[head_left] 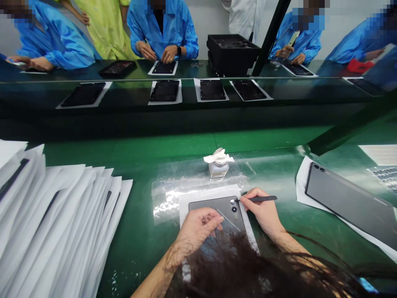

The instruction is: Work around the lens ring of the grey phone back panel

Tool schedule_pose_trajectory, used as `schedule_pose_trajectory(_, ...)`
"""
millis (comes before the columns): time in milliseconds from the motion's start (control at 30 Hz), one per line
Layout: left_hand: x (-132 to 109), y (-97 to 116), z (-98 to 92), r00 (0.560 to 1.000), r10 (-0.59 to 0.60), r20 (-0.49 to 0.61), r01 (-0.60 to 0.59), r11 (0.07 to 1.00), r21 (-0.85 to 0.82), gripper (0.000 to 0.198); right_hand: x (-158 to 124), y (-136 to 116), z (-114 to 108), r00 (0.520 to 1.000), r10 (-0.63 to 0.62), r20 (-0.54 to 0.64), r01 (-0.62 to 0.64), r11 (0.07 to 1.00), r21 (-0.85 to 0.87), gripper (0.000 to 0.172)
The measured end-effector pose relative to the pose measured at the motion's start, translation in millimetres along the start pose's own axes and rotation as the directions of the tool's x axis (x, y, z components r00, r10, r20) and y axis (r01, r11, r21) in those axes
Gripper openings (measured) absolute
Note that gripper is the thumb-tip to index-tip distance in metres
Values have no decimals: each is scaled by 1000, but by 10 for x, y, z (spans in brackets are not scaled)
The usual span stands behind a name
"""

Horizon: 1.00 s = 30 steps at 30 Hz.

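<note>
Head view, and the left hand (198, 225) lies open on the grey phone (214, 205), steadying it on its white sheet (186, 203), as the right hand (263, 211) pinches a slim black stylus (259, 199) to the camera ring, a small tissue-wrapped bottle (218, 169) just beyond.

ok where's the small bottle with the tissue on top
In the head view, the bottle stands on a clear plastic sheet on the green bench, just beyond the phone between the left hand and right hand.

Lower end of the grey device (214, 211) hidden under hair (242, 265), paper stack (52, 219) cut off by left edge
</note>
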State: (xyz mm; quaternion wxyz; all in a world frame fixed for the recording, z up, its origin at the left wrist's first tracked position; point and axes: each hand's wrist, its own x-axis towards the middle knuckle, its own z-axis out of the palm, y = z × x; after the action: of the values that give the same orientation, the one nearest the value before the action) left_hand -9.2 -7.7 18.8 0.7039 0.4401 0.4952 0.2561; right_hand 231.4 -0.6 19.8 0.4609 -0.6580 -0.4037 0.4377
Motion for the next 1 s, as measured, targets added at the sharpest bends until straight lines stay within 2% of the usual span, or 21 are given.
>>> schedule_pose_trajectory(367, 4, 8, -1, 1000, 3, -1, -3, 1000, -4, 33, -1, 4, 1, 1000, -7, 7, 7, 999, 39, 36)
schedule_pose_trajectory(500, 4, 35, -8, 1000, -3, -4, 3, 1000, -3, 34, -3, 38, -33, 999, -33, -31, 37, 989, 142, 29)
schedule_pose_trajectory(600, 12, 79, -6, 1000, -14, -14, 14, 1000, -10, 37, -16, 29, -169, 998, -60, -19, 63, 969, 240, 31)
schedule_pose_trajectory(633, 13, 98, -5, 1000, -21, -18, 20, 1000, -13, 38, -26, 14, -232, 998, -62, 26, 53, 963, 264, 32)
schedule_pose_trajectory(700, 9, 140, -4, 999, -30, -20, 30, 999, -15, 39, -55, -32, -359, 974, -72, 216, 11, 962, 272, 31)
schedule_pose_trajectory(800, -4, 187, -4, 999, -37, -23, 36, 999, -19, 40, -106, -110, -483, 853, -139, 503, 47, 980, 191, 22)
schedule_pose_trajectory(867, -9, 201, -3, 998, -44, -38, 43, 999, -15, 42, -128, -144, -501, 810, -174, 561, 118, 984, 135, 20)
schedule_pose_trajectory(1000, 3, 189, 4, 998, -45, -49, 46, 999, 9, 43, -138, -127, -458, 805, -178, 566, 139, 984, 111, 19)
